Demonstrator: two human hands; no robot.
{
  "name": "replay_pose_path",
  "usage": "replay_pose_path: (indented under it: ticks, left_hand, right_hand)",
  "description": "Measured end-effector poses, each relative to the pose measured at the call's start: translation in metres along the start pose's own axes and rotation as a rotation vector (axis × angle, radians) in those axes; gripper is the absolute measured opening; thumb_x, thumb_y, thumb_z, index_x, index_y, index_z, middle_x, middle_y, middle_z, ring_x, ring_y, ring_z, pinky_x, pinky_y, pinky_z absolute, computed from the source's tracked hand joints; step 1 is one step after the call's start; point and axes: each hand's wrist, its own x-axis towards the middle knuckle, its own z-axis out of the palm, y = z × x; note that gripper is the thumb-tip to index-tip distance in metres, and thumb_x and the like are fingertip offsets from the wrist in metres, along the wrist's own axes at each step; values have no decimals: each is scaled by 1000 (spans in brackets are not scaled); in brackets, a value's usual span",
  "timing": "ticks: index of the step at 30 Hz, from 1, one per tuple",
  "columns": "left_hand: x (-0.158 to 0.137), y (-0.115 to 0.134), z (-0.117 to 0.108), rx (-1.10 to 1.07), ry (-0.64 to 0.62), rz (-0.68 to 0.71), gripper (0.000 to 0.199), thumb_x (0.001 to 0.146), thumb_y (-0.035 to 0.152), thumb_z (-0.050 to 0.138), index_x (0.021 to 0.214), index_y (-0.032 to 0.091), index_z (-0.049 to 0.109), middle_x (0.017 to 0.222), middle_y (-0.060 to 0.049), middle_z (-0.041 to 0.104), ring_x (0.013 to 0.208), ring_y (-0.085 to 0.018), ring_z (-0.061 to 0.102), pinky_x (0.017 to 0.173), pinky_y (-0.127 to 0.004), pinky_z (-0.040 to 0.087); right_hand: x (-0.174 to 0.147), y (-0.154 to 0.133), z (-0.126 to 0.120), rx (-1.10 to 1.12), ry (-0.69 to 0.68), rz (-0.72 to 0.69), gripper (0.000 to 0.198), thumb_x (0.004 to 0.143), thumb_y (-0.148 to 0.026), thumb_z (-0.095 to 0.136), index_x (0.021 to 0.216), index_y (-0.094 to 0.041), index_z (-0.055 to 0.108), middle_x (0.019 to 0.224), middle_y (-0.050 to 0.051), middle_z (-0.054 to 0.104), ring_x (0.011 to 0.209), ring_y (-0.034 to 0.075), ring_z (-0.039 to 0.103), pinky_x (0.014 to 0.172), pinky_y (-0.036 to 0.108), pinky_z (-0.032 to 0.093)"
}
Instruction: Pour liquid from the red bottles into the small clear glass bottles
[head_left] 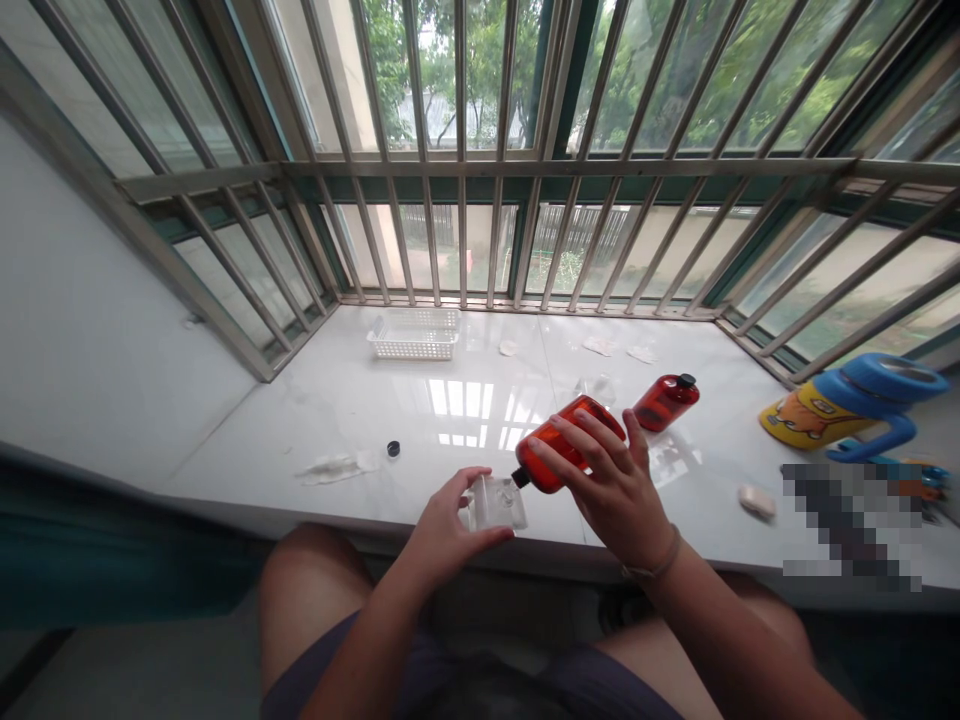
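My right hand (pixel 611 480) is wrapped over a red-orange translucent bottle (pixel 544 462), tilted so that its black neck points down to the left. The neck end is close to a small clear plastic container (pixel 495 503), which my left hand (pixel 450 530) grips between thumb and fingers near the counter's front edge. Whether liquid is flowing I cannot tell. Beyond my right hand a second red bottle (pixel 666 403) with a black cap stands on the counter. To the left of the container lies a loose black cap (pixel 394 449).
A white perforated basket (pixel 414 336) sits at the back of the white counter (pixel 352 400). Crumpled clear film (pixel 337 467) lies at left. On the right are a blue-and-yellow flask (pixel 832 405) and a pale oval object (pixel 756 502). Barred windows enclose the far side.
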Motion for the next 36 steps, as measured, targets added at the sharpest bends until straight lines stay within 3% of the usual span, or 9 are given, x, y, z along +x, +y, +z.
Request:
replay_pose_path:
  ticks: [36]
  left_hand:
    - [1,-2,1,0,-1,-9,76,70,39,97,138,31,63,138,-6,71,124,-31,68,110,-47,53]
  right_hand:
    - [11,1,-4,-9,34,-77,55,102,-6,65,148,-35,63,151,5,67,150,28,52,135,69,19]
